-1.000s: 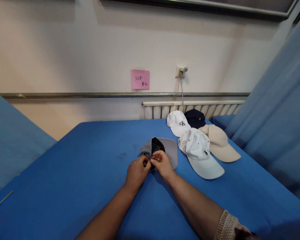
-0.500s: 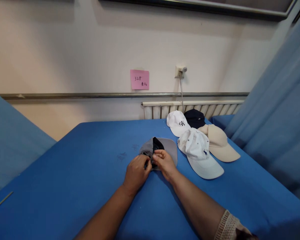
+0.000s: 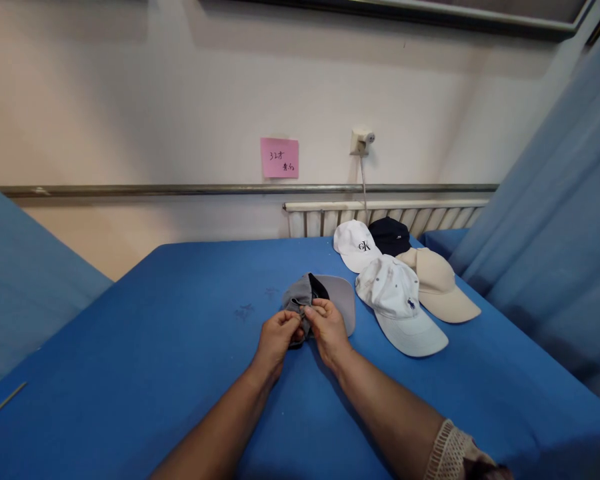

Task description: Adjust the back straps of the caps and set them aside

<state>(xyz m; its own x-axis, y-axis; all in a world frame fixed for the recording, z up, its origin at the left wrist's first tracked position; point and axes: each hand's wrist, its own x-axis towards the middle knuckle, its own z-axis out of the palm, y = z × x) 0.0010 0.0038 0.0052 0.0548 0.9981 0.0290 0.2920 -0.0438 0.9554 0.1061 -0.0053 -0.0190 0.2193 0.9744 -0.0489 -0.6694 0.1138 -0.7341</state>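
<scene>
A grey baseball cap (image 3: 339, 293) lies on the blue-covered table (image 3: 195, 373), its brim pointing right and its black inside partly showing. My left hand (image 3: 276, 339) pinches the near back edge of the cap, around its strap. Close beside it, my right hand (image 3: 329, 331) pinches the same strap area between thumb and fingers. The fingertips of both hands nearly meet there and hide the fastening itself.
Right of my hands sit a white cap with a small horse emblem (image 3: 393, 293), a beige cap (image 3: 436, 277), a white CK cap (image 3: 354, 245) and a navy cap (image 3: 391, 235). Blue curtains (image 3: 555, 220) hang at both sides. A thin stick (image 3: 3, 405) lies at far left.
My left hand has shifted slightly, its fingers now drawn back a little from the strap area. The cap's back edge has turned a bit, and the other caps stay put.
</scene>
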